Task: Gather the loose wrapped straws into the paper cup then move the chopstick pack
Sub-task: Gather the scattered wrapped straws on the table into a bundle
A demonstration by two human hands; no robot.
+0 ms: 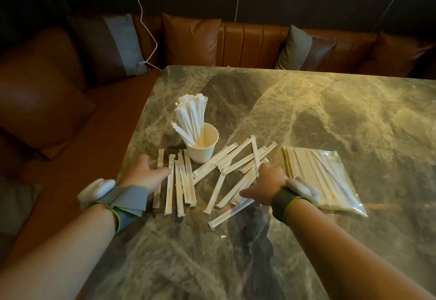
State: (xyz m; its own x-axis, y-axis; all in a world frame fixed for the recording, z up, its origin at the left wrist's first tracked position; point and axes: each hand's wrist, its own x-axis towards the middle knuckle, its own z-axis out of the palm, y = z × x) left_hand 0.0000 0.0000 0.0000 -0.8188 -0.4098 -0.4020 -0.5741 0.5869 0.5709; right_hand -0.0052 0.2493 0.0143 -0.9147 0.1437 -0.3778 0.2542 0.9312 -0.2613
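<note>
On marble table [306, 115]: paper cup [203, 146] upright, partly filled with wrapped straws. Loose straws [226, 169] scattered before cup. Left hand [144, 174] flat, fingers spread, touching straws; right hand [266, 181] grip undeterminable. Chopstick pack [330, 177] beside right wrist.

My table [306, 115] is green marble with pale veins. A brown leather bench [247, 44] wraps it from nine to twelve o'clock, with grey-and-brown cushions [118, 42] at eleven and one. A white cable [147, 25] hangs down the dark wall.
</note>
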